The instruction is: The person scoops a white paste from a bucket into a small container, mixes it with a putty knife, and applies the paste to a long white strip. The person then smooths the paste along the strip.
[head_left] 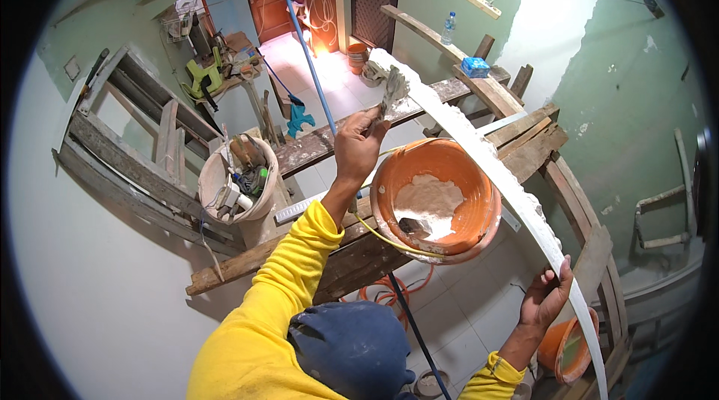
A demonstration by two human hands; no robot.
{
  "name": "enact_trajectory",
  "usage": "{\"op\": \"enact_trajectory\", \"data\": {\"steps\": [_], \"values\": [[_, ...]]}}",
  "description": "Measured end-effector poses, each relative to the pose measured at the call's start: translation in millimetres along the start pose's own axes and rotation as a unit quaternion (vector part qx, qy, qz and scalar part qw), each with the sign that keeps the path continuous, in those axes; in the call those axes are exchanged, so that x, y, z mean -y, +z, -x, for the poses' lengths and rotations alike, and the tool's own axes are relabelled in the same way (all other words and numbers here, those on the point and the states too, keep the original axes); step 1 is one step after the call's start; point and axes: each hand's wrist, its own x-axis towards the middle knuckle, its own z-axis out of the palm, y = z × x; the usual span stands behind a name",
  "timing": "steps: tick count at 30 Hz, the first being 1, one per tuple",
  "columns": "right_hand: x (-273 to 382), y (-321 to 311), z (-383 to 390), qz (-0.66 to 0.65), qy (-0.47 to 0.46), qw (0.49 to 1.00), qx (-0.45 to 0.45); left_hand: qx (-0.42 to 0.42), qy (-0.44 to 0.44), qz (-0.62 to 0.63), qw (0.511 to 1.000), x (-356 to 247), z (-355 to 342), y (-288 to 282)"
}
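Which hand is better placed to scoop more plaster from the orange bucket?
Probably the left hand: it holds the plaster-coated tool near the orange bucket; the right hand grips the white strip.

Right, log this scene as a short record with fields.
left hand: raised, gripping a plaster-caked brush against the strip's far end
right hand: holding the long white moulding strip from below
between hands: round orange plastic basin of white plaster, on a rough wooden plank scaffold
behind: grey bucket of tools
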Motion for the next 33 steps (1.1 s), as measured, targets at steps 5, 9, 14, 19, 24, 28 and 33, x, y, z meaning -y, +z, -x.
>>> {"op": "enact_trajectory", "data": {"steps": [5,9,14,19,24,28,33], "values": [[3.7,5.7,-0.1,0.007,-0.011,1.000,0.009,0.036,0.007,-0.065,0.997,-15.3,14.6,-3.2],[3.5,11.8,1.9,0.007,-0.010,1.000,0.015,0.063,0.047,-0.115,0.990,-23.0,26.5,-10.3],[6.7,10.6,-0.2,0.003,-0.007,1.000,0.008,0.125,0.051,-0.050,0.990,-30.4,33.2,-18.0],[4.0,12.8,-0.1,0.004,-0.004,1.000,0.005,0.053,-0.013,0.061,0.997,-31.3,20.8,1.2],[-0.2,7.4,-5.4,-0.002,0.012,1.000,0.010,-0.008,0.096,-0.046,0.994,-40.7,-3.6,20.2],[0.4,9.2,-3.4,0.001,0.002,1.000,0.009,0.015,0.093,-0.098,0.991,-39.5,12.8,20.3],[-2.8,-2.5,-11.7,-0.003,0.017,1.000,0.026,0.034,0.036,-0.095,0.994,-37.7,37.0,15.3]]}}
